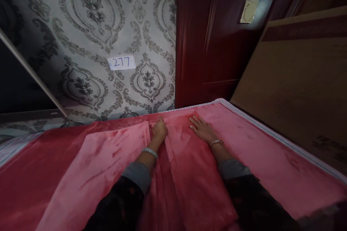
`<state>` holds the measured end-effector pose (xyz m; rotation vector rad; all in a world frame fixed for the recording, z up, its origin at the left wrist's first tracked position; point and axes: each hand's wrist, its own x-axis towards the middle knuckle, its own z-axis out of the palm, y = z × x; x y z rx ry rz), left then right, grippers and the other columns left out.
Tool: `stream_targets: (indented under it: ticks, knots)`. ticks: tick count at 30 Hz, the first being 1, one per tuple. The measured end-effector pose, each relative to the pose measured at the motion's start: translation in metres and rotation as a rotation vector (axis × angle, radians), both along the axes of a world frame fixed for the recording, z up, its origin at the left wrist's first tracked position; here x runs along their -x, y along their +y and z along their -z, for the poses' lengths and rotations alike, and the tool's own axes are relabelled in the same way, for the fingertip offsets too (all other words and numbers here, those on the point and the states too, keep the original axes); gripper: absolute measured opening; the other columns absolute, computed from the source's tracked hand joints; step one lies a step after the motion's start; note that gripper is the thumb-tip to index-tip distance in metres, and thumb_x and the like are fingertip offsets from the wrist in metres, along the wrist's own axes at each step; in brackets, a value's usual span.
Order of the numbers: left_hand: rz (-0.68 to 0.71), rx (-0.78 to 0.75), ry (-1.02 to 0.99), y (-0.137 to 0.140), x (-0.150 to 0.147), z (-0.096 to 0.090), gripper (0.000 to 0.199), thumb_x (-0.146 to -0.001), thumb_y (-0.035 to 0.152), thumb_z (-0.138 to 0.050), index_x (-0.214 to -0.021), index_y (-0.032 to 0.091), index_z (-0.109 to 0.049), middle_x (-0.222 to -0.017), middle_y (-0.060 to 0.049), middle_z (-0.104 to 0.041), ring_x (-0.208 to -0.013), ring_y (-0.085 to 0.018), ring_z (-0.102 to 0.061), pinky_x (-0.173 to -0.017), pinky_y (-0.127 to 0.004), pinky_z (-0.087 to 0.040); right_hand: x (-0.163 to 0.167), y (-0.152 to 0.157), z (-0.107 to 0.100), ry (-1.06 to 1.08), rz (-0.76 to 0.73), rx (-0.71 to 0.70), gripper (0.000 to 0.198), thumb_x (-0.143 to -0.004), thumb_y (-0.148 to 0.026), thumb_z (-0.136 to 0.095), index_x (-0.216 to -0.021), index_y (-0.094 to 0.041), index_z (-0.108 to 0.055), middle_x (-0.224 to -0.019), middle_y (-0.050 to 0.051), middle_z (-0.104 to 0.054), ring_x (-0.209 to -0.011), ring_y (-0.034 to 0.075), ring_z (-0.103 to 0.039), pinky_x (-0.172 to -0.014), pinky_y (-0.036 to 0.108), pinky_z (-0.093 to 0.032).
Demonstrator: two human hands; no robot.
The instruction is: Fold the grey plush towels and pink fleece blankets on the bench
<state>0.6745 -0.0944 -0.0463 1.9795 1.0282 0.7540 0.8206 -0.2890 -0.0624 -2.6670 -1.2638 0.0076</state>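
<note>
A pink plush cloth (195, 173) lies folded in long panels, with creases running down its middle. I cannot tell whether it is a garment. My left hand (159, 129) is closed at the far end of the middle crease, its fingers gripping the cloth's edge. To the right, my right hand (204, 130) rests flat with its fingers spread on the far part of the cloth. Another lighter panel (114, 155) lies to the left of my left forearm. Beneath it all spreads a pink plush cover (260, 151).
A blue-and-white striped edge (252, 121) borders the cover. Behind stand a patterned wall with a paper label (121, 62) reading 277 and a dark red wooden panel (197, 43). A large cardboard box (298, 83) leans at the right. A dark screen-like panel (21, 79) is at the left.
</note>
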Motion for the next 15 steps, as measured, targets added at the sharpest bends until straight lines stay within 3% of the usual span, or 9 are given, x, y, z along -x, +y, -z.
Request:
stream_targets:
  ticks: [2, 5, 7, 9, 12, 15]
  knots:
    - [0.004, -0.026, 0.059, 0.001, 0.0, -0.005, 0.035, -0.082, 0.018, -0.066, -0.116, 0.015, -0.067, -0.086, -0.016, -0.073, -0.097, -0.035, -0.069, -0.093, -0.047, -0.049, -0.001, 0.0, 0.001, 0.013, 0.01, 0.001, 0.062, -0.104, -0.055, -0.018, -0.16, -0.029, -0.023, -0.167, 0.002, -0.016, -0.153, 0.028, -0.013, -0.117, 0.057, -0.028]
    - [0.034, -0.112, 0.113, -0.009, 0.003, -0.021, 0.048, -0.084, 0.021, -0.063, -0.131, 0.01, -0.058, -0.116, -0.025, -0.068, -0.113, -0.039, -0.063, -0.1, -0.052, -0.045, -0.001, 0.001, -0.003, 0.023, 0.002, -0.003, 0.064, -0.103, -0.057, -0.018, -0.16, -0.027, -0.024, -0.167, 0.004, -0.016, -0.153, 0.028, -0.013, -0.118, 0.056, -0.027]
    - [0.098, -0.207, 0.113, -0.027, 0.009, -0.032, 0.06, -0.082, 0.023, -0.066, -0.14, 0.013, -0.052, -0.142, -0.024, -0.054, -0.133, -0.039, -0.049, -0.113, -0.052, -0.034, 0.0, 0.0, -0.011, 0.049, 0.009, -0.002, 0.064, -0.103, -0.057, -0.018, -0.16, -0.027, -0.023, -0.168, 0.004, -0.015, -0.153, 0.028, -0.013, -0.118, 0.057, -0.025]
    - [0.235, -0.368, 0.144, -0.052, 0.017, -0.038, 0.067, -0.082, 0.028, -0.068, -0.144, 0.015, -0.048, -0.156, -0.02, -0.041, -0.145, -0.038, -0.033, -0.121, -0.05, -0.02, 0.005, -0.004, -0.021, 0.096, 0.038, 0.007, 0.063, -0.104, -0.056, -0.017, -0.16, -0.028, -0.023, -0.168, 0.004, -0.015, -0.153, 0.03, -0.012, -0.118, 0.06, -0.024]
    - [0.461, -0.617, 0.289, -0.089, 0.034, -0.029, 0.073, -0.088, 0.046, -0.061, -0.15, 0.012, -0.041, -0.16, -0.021, -0.034, -0.15, -0.039, -0.021, -0.122, -0.054, -0.011, 0.024, -0.015, -0.031, 0.092, 0.016, -0.005, 0.061, -0.104, -0.053, -0.016, -0.16, -0.029, -0.024, -0.167, 0.004, -0.016, -0.153, 0.032, -0.011, -0.117, 0.062, -0.023]
    - [0.537, -0.673, 0.451, -0.108, 0.052, -0.008, 0.08, -0.089, 0.059, -0.054, -0.153, 0.014, -0.037, -0.161, -0.022, -0.03, -0.151, -0.042, -0.018, -0.12, -0.059, -0.012, 0.053, -0.028, -0.026, -0.013, -0.06, -0.003, 0.058, -0.104, -0.051, -0.02, -0.159, -0.031, -0.026, -0.167, 0.004, -0.017, -0.152, 0.032, -0.015, -0.116, 0.061, -0.023]
